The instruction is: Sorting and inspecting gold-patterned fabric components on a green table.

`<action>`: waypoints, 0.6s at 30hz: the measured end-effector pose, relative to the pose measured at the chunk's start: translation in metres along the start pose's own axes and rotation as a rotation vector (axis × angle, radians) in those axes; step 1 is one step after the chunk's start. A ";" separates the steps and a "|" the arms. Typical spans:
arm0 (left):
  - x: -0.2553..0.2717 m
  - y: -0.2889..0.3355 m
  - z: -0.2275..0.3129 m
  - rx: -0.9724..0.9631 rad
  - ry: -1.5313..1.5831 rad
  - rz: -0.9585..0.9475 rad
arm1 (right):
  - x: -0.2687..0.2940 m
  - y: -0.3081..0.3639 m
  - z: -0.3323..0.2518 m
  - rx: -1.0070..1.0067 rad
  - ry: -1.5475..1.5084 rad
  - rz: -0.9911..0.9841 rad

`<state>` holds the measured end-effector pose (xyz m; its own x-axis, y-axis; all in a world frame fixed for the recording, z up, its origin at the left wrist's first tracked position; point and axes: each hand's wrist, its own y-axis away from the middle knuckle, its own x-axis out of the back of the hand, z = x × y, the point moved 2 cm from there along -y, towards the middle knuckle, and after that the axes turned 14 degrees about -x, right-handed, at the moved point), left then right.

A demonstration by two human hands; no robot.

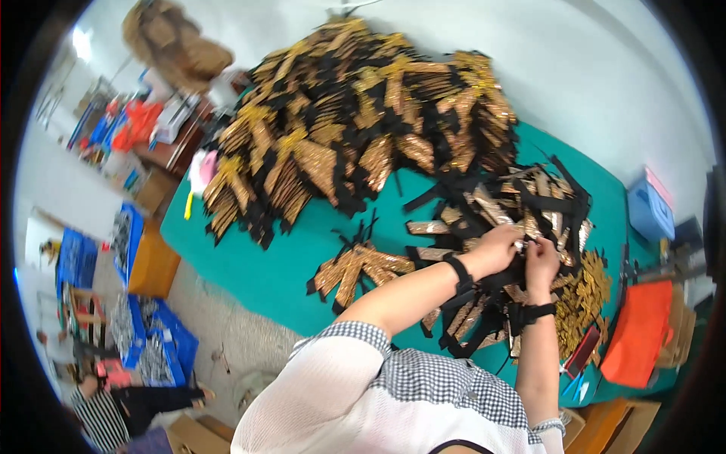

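My left hand [493,251] and my right hand [541,265] are close together above a loose pile of black fabric strips with gold sequins [491,206]. The fingers of both hands are pinched, and a small shiny bit shows between them; its kind is too small and blurred to tell. Left of my hands, a fanned bundle of sequined strips [352,274] lies by itself on the green tabletop [234,268]. Beside my right hand spreads a heap of small gold pieces [590,291]. A black band circles each wrist.
A large mound of black-and-gold sequined pieces [314,163] covers the table's far side. At right are a blue basket [650,212], an orange-red bag [639,333], a dark red flat object [581,351] and a blue-handled tool [579,386]. Blue crates [181,344] and another person [102,416] are at left.
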<state>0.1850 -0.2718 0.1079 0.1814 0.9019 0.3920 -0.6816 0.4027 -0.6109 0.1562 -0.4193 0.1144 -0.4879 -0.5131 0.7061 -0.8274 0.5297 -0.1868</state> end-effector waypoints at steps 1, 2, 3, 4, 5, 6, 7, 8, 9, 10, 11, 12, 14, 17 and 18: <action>0.006 -0.004 0.011 0.026 0.019 0.007 | 0.001 -0.003 0.007 0.009 0.008 0.020; 0.010 -0.003 0.013 0.008 -0.050 0.051 | 0.003 -0.003 0.011 0.014 -0.008 0.026; 0.013 -0.002 0.012 -0.016 -0.114 0.092 | 0.009 -0.001 0.006 0.016 -0.022 0.042; 0.014 0.003 0.008 0.000 -0.156 0.073 | 0.012 0.002 -0.003 0.032 -0.001 0.051; 0.019 0.010 0.004 0.016 -0.167 0.089 | 0.012 0.006 -0.011 0.047 0.021 0.063; 0.018 0.011 0.003 0.036 -0.149 -0.017 | 0.012 0.005 -0.009 0.062 0.003 0.035; 0.017 0.012 0.003 0.054 -0.127 -0.124 | 0.011 0.003 -0.001 0.065 0.012 0.035; 0.016 0.013 0.005 0.054 -0.116 -0.132 | 0.009 0.001 0.007 0.157 0.027 0.043; 0.015 0.012 0.004 0.048 -0.102 -0.134 | 0.012 0.003 0.009 0.244 0.043 0.055; 0.013 0.011 0.003 -0.028 -0.117 -0.094 | 0.016 0.004 0.009 0.177 0.042 0.059; 0.012 0.008 0.001 -0.106 -0.129 -0.055 | 0.013 0.002 0.011 0.111 -0.100 0.051; 0.011 0.010 -0.004 -0.069 -0.183 -0.069 | 0.012 0.006 0.005 0.160 -0.049 0.068; 0.026 0.010 -0.009 0.030 -0.124 -0.173 | 0.010 0.023 -0.026 0.102 -0.009 0.006; 0.029 0.017 -0.007 0.094 -0.184 -0.184 | 0.010 0.023 -0.024 0.155 -0.122 -0.033; 0.030 0.017 -0.007 0.076 -0.159 -0.155 | 0.010 0.024 -0.021 0.152 -0.115 -0.027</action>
<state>0.1843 -0.2368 0.1043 0.1781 0.7916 0.5845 -0.7072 0.5160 -0.4834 0.1377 -0.3977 0.1314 -0.4861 -0.6042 0.6315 -0.8689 0.4111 -0.2756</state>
